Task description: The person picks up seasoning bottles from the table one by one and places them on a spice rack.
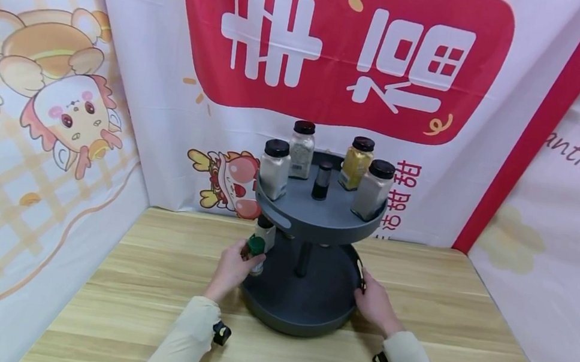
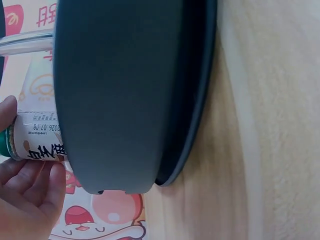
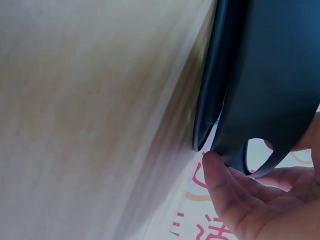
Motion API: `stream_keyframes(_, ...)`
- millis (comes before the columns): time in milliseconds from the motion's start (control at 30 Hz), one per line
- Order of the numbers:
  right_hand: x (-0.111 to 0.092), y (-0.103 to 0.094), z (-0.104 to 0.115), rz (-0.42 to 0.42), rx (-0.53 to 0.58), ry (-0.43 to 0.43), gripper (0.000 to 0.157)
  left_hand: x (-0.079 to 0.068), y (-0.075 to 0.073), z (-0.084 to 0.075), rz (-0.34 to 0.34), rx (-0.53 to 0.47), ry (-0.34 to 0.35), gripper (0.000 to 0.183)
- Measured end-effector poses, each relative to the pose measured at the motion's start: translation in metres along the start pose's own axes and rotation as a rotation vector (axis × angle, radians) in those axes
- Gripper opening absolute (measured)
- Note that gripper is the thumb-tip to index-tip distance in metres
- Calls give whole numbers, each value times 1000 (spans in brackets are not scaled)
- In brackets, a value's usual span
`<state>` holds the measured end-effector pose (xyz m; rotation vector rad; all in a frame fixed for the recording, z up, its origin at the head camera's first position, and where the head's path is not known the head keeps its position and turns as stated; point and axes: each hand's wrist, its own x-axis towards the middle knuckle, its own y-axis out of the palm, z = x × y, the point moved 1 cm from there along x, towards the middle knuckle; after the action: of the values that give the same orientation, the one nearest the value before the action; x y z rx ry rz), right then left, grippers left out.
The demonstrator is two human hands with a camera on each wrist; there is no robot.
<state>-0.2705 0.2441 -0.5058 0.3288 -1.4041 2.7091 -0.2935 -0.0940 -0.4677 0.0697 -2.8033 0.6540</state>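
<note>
A dark grey two-tier turntable rack (image 1: 294, 324) stands on the table. My left hand (image 1: 232, 267) grips a small seasoning jar (image 2: 40, 132) with a green cap, at the left side of the lower tray. The jar's printed label faces the left wrist camera, and the fingers and thumb lie around it near the cap. My right hand (image 1: 375, 303) holds the right rim of the lower tray by its cut-out handle slot (image 3: 259, 155), with the thumb on the inner side and fingers outside. Behind the green-capped jar, a black-capped jar (image 1: 265, 235) stands in the lower tray.
On the upper tray (image 1: 316, 229) stand white-filled jars (image 1: 273, 173) (image 1: 372, 194), a pale jar (image 1: 301, 152) and a yellow-filled jar (image 1: 357, 165), all black-capped, around the central post (image 1: 322, 182). A printed cloth (image 1: 331, 107) hangs behind the wooden table (image 1: 147, 284).
</note>
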Motion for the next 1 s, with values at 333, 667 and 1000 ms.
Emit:
stream_keyframes(333, -3, 0, 4, -13, -11, -9, 59, 3, 4, 4, -9, 10, -3, 22)
stream_keyframes(667, -8, -1, 9, 6, -8, 4, 59, 6, 5, 10, -22, 26, 7, 25)
stream_keyframes(1000, -14, -1, 12, -22, -57, -41, 58, 7, 7, 18, -31, 53, -9, 31)
